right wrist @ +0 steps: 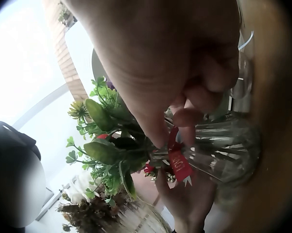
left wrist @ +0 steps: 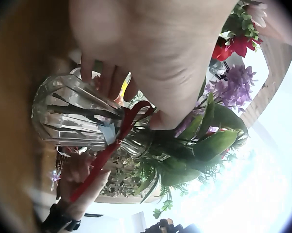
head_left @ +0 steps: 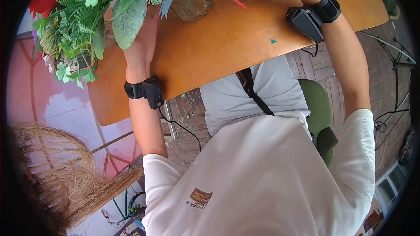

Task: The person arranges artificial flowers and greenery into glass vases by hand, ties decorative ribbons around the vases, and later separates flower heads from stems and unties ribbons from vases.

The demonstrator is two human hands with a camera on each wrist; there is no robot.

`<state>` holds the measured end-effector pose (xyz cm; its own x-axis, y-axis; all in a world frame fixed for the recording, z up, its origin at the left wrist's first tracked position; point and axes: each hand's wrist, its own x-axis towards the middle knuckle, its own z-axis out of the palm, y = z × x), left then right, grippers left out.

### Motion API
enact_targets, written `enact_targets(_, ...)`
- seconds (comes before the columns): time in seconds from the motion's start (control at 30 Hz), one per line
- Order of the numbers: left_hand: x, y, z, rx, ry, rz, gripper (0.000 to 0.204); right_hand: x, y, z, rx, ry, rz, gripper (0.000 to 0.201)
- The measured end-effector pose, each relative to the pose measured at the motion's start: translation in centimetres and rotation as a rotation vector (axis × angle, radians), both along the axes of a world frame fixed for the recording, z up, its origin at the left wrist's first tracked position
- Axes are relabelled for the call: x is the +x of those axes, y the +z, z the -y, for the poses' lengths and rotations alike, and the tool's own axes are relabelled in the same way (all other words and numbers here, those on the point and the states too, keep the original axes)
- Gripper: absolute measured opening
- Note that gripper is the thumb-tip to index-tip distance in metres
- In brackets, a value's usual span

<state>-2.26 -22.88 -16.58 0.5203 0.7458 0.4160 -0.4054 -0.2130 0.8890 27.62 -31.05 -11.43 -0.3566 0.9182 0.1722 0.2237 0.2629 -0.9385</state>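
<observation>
A clear ribbed glass vase (head_left: pixel 192 6) stands on the table, with stems inside and artificial leaves and flowers (head_left: pixel 94 17) above. A red ribbon (left wrist: pixel 119 141) is looped about its neck, one tail hanging in front of the glass. My left hand (head_left: pixel 144 39) holds the vase from its side, thumb near the neck and fingers reaching behind the glass. My right hand (right wrist: pixel 165 63), hidden by foliage in the head view, pinches the ribbon close to the neck between thumb and fingers. Both hands are on opposite sides of the vase.
The wooden table (head_left: pixel 227 39) curves across the front, with a small teal scrap (head_left: pixel 273 41) on it. A basket of greenery (head_left: pixel 74 63) stands at the left end. Dried grass (head_left: pixel 65 166) lies at the lower left. A green chair (head_left: pixel 317 105) is under the person.
</observation>
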Motion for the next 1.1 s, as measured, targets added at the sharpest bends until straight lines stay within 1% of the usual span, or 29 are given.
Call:
enact_targets(0.03, 0.4, 0.2, 0.4, 0.001, -0.003, -0.003, 0.051, -0.1, 0.2, 0.2, 0.022, 0.013, -0.068, 0.027)
enact_targets(0.1, 1.2, 0.5, 1.3, 0.068, 0.058, -0.077, 0.045, -0.2, -0.2, -0.3, 0.057, 0.002, -0.064, 0.027)
enact_targets(0.13, 1.2, 0.4, 1.4, 0.067, 0.053, -0.082, 0.045, -0.2, -0.4, -0.5, 0.09, -0.007, -0.056, 0.028)
enact_targets(0.2, 1.2, -0.1, 1.7, -0.005, 0.158, -0.192, 0.042, -0.2, -0.7, -0.8, 0.115, -0.005, -0.057, 0.028)
enact_targets(0.23, 1.6, 0.0, 2.0, -0.007, 0.155, -0.196, 0.042, -0.2, -0.7, -0.8, 0.142, 0.002, -0.054, 0.028)
enact_targets(0.3, 2.9, 0.5, 2.6, 0.03, 0.205, -0.243, 0.048, -0.3, -0.6, -0.7, 0.147, -0.013, -0.039, 0.028)
enact_targets(0.33, 3.1, 0.5, 2.6, 0.03, 0.201, -0.246, 0.048, -0.3, -0.6, -0.6, 0.154, -0.026, -0.022, 0.027)
enact_targets(0.4, 3.3, 0.4, 2.4, -0.014, 0.263, -0.193, 0.046, -0.4, -0.4, -0.4, 0.142, -0.033, -0.021, 0.027)
enact_targets(0.5, 4.2, 0.6, 2.6, 0.014, 0.284, -0.135, 0.042, -0.6, -0.4, -0.2, 0.115, -0.031, -0.04, 0.027)
enact_targets(0.57, 4.3, 0.7, 2.7, -0.007, 0.294, -0.136, 0.041, -0.7, -0.2, 0.0, 0.102, -0.024, -0.062, 0.026)
enact_targets(0.63, 4.2, 0.8, 2.7, -0.027, 0.301, -0.138, 0.041, -0.7, 0.2, 0.4, 0.03, -0.059, -0.009, 0.025)
enact_targets(0.67, 4.1, 0.9, 2.8, -0.023, 0.295, -0.168, 0.041, -0.6, 0.1, 0.3, 0.031, -0.06, -0.01, 0.025)
enact_targets(0.73, 4.0, 1.1, 2.8, -0.019, 0.291, -0.198, 0.041, -0.4, -0.2, 0.1, 0.11, 0.004, -0.028, 0.023)
enact_targets(0.83, 4.1, 1.1, 2.8, 0.019, 0.279, -0.199, 0.042, -0.8, -0.2, 0.1, 0.077, -0.016, -0.005, 0.023)
enact_targets(0.93, 4.1, 1.1, 2.8, 0.032, 0.31, -0.221, 0.041, -0.7, -0.1, 0.2, 0.058, -0.012, -0.003, 0.023)
enact_targets(1.1, 3.9, 1.0, 2.6, 0.004, 0.302, -0.226, 0.042, -0.2, -0.3, -0.2, 0.103, -0.022, 0.043, 0.023)
